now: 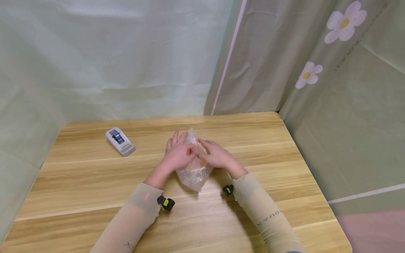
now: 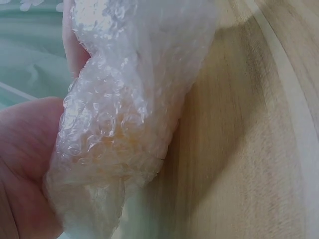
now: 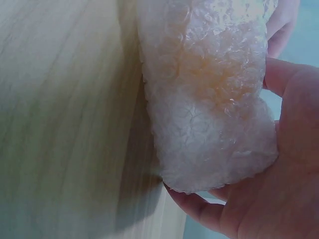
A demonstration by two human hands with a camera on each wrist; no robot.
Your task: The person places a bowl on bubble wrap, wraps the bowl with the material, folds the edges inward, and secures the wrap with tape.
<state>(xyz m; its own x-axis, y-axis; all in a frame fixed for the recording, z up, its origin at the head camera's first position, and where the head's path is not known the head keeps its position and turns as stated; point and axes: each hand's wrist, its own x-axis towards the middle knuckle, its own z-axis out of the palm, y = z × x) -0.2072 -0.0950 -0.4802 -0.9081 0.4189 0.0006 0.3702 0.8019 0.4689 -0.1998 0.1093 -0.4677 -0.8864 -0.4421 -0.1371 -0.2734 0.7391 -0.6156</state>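
A bundle of clear bubble wrap [image 1: 194, 175] lies on the table between the two hands, with something orange-yellow showing blurrily through its layers. The left hand [image 1: 179, 154] grips its left side, thumb and index finger bent together on top and the other fingers spread toward the far end. From the right, the right hand [image 1: 217, 154] holds it, the thumb near the left hand's fingertips. In the left wrist view the bubble wrap [image 2: 124, 114] covers the fingertips. The right wrist view shows the right hand's fingers [image 3: 197, 206] around the lower end of the wrap [image 3: 209, 124].
A tape dispenser [image 1: 121, 141], white and grey with a dark blue part on top, stands at the back left of the wooden table [image 1: 79, 196]. Pale curtains [image 1: 142, 59] hang behind and beside the table. Small black cameras [image 1: 166, 203] sit on both wrists.
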